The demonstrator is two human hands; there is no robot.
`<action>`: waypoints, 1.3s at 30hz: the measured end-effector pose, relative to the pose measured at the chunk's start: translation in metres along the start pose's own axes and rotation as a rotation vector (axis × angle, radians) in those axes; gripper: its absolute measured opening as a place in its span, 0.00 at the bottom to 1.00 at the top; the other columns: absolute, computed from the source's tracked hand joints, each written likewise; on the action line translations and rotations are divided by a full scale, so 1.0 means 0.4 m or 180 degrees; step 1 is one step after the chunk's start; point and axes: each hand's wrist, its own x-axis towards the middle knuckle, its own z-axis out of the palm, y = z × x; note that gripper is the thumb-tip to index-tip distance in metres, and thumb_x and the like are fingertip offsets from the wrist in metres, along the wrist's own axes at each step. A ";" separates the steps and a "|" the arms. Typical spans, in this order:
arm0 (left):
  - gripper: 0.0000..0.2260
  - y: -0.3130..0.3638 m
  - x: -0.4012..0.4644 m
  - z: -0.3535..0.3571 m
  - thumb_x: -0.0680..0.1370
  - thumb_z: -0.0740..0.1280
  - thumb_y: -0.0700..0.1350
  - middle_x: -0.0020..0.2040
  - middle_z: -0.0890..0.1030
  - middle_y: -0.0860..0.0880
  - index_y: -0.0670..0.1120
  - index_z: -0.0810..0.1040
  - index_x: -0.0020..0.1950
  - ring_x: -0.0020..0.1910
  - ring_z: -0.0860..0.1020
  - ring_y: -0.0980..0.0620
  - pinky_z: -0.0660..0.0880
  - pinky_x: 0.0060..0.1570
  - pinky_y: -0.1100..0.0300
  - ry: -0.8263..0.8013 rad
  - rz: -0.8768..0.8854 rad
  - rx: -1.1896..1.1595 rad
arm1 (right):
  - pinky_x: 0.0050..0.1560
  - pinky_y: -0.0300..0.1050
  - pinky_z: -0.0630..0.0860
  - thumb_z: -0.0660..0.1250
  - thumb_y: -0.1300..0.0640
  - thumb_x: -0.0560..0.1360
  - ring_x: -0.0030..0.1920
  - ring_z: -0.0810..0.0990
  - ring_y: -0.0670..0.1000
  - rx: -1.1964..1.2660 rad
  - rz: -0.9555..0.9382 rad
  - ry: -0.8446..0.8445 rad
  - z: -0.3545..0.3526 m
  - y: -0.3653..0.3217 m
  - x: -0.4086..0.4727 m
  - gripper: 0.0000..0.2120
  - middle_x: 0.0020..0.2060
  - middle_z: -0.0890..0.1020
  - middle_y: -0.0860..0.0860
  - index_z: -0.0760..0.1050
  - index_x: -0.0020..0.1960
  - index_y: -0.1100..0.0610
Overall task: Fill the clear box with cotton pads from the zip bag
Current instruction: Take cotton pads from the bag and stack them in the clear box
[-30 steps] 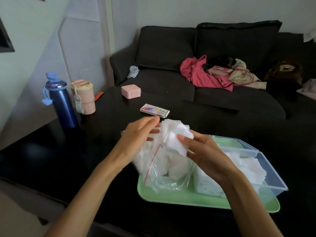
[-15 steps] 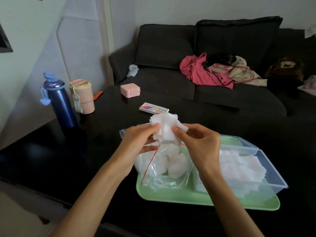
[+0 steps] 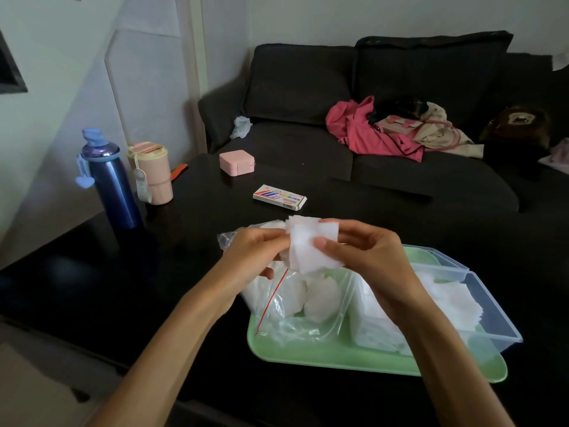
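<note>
both hands raised, squaring the cotton pads [image 3: 311, 246] between fingertips.

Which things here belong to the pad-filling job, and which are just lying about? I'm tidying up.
Job: cotton pads, left hand, right hand, zip bag, clear box, green tray.

Lying about: blue bottle, pink cup, pink case, small carton.

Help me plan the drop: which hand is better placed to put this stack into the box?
Right. The right hand pinches the stack of pads from the side nearest the clear box. The left hand holds it over the zip bag, farther away.
</note>
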 end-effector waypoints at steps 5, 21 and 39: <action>0.09 0.011 0.009 0.006 0.76 0.67 0.48 0.31 0.82 0.54 0.52 0.85 0.38 0.31 0.80 0.62 0.70 0.24 0.68 0.0010 -0.0219 -0.0377 | 0.35 0.39 0.79 0.77 0.62 0.63 0.38 0.85 0.51 0.0225 -0.0161 0.0494 0.002 0.006 0.004 0.12 0.37 0.86 0.54 0.78 0.44 0.59; 0.09 0.046 0.010 0.209 0.76 0.68 0.48 0.31 0.82 0.51 0.49 0.83 0.37 0.30 0.77 0.63 0.69 0.27 0.73 0.0296 0.0804 -0.0566 | 0.46 0.42 0.70 0.71 0.43 0.68 0.46 0.77 0.47 -0.0014 0.0836 0.0674 -0.114 0.021 -0.016 0.20 0.45 0.81 0.46 0.79 0.56 0.52; 0.09 0.039 0.064 0.447 0.73 0.69 0.54 0.40 0.84 0.55 0.51 0.81 0.48 0.42 0.81 0.57 0.78 0.48 0.54 -0.0221 0.0954 0.0924 | 0.44 0.40 0.81 0.69 0.58 0.72 0.50 0.83 0.49 0.0187 0.0567 0.0572 -0.415 0.030 -0.093 0.15 0.49 0.84 0.50 0.78 0.58 0.52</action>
